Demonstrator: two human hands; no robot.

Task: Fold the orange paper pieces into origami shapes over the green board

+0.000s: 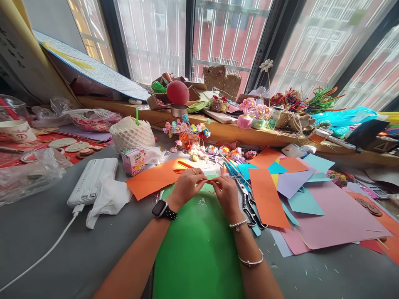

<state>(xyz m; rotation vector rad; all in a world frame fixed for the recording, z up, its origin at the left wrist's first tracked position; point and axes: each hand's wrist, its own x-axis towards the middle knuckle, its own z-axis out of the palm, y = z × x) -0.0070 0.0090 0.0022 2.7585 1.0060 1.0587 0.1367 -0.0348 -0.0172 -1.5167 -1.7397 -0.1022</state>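
My left hand [187, 187] and my right hand [225, 193] meet fingertip to fingertip over the far end of a glossy green surface [199, 253]. Both hands are closed in a pinch. Whatever sits between the fingertips is too small to name. A watch [163, 209] is on my left wrist. Left of my left hand lies a long orange paper strip [149, 180], with an orange pen-like item [183, 165] near its far end. Black-handled scissors [246, 199] rest just right of my right hand, beside an upright-lying orange paper rectangle [268, 197].
Coloured paper sheets [336, 216] spread across the right. A white power bank [93, 180] with a cable, crumpled tissue [109, 199], a small pink box [133, 161] and a coconut [132, 135] stand left. Paper flowers [190, 135] and a red ball [178, 92] are farther back.
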